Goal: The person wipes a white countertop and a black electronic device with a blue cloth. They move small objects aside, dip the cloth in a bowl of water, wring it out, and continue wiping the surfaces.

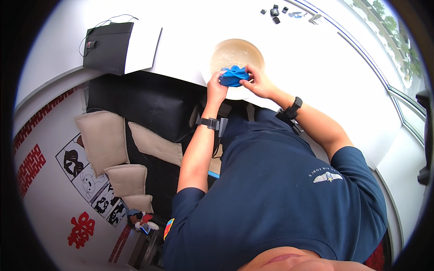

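A bunched blue cloth (234, 78) is held between my two hands, over the near part of a round cream basin (259, 54). My left hand (216, 87) grips its left end, thumb on top. On the other side, my right hand (259, 82) pinches the right end between thumb and fingers. Clear water (230, 58) with bright glints shows in the basin beyond the cloth. Whether the cloth's underside touches the water is hidden. Each wrist wears a black strap with a small device.
The basin stands at the edge of a white windowsill counter (183, 44). A black and white box (108, 47) with a cable is to the left. Several small black items (274, 12) lie at the back. Below left, a black sofa (142, 105) carries beige cushions (101, 142).
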Motion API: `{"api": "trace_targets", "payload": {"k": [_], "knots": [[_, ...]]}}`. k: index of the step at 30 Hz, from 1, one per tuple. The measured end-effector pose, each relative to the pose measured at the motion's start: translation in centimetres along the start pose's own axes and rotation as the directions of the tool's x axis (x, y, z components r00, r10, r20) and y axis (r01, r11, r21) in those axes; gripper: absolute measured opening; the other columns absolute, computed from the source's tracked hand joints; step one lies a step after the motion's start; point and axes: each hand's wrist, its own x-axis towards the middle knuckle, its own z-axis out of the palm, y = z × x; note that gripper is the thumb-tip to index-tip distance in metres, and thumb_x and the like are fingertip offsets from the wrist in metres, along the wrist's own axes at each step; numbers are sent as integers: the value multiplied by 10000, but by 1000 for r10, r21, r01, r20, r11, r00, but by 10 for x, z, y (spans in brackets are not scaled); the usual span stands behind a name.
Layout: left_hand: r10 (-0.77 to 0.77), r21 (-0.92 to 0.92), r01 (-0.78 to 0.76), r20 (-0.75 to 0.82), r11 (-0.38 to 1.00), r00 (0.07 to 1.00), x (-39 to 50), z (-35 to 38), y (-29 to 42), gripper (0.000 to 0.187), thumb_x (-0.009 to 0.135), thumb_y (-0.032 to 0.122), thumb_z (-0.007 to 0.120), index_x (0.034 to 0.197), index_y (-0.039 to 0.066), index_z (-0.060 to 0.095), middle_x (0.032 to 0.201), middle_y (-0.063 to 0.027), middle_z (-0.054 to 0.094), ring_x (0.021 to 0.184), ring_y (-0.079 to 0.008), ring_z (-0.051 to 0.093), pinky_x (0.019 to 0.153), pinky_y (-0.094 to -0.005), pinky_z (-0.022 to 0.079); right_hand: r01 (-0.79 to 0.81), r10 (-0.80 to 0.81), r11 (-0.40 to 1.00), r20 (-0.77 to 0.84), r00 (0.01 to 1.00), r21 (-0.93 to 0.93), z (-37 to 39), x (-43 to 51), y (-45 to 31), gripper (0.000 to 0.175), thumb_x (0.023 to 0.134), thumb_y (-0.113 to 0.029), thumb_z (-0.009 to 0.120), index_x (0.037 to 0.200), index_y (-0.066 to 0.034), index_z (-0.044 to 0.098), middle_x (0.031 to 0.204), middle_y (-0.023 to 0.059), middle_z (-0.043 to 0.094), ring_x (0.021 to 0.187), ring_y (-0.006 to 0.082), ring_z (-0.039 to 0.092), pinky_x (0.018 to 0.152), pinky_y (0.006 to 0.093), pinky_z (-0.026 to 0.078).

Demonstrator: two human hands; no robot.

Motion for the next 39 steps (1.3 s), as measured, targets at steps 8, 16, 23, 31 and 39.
{"api": "trace_targets", "payload": {"k": [8, 16, 23, 31, 39], "knots": [[133, 290, -131, 14, 948, 991, -6, -14, 50, 331, 761, -92, 629, 1072, 18, 623, 987, -168, 692, 948, -364, 684, 827, -367, 543, 229, -266, 811, 8, 964, -539, 21, -12, -9, 786, 736, -26, 584, 1493, -93, 384, 1389, 278, 476, 1208, 475, 539, 992, 486, 494], [138, -265, -105, 107, 959, 985, -7, -22, 33, 736, 662, -83, 784, 1299, 71, 449, 1364, -146, 529, 1310, -296, 513, 1097, -400, 426, 5, -18, 984, -72, 997, -176, 29, 14, -7, 432, 723, -3, 624, 1148, -52, 680, 1051, 208, 701, 1039, 378, 661, 873, 445, 527], [-4, -508, 371, 586, 777, 810, 26, -24, -29, 783, 783, 109, 833, 1463, 109, 443, 1393, -91, 551, 1346, -245, 484, 1114, -399, 418, -116, 115, 930, 23, 993, 349, 24, 18, 2, 478, 735, 103, 561, 1183, -38, 651, 1028, 73, 672, 998, 198, 648, 883, 331, 530], [-89, -776, 550, 552, 308, 829, 43, -9, -39, 564, 1003, 530, 529, 1391, 121, 511, 1339, -89, 603, 1232, -243, 580, 1054, -435, 474, -60, 130, 956, -232, 964, 288, 56, 35, 33, 456, 805, -92, 694, 1249, -15, 628, 1247, 100, 604, 1151, 231, 582, 981, 354, 476], [51, -622, 779, 783, 79, 620, 52, 1, -65, 739, 889, 560, 682, 1449, 126, 473, 1387, -58, 570, 1277, -268, 516, 1112, -454, 358, -128, 3, 969, -508, 861, -211, 92, 36, 52, 297, 893, -126, 633, 1161, 2, 632, 1102, 171, 624, 1036, 312, 598, 954, 403, 466]]}}
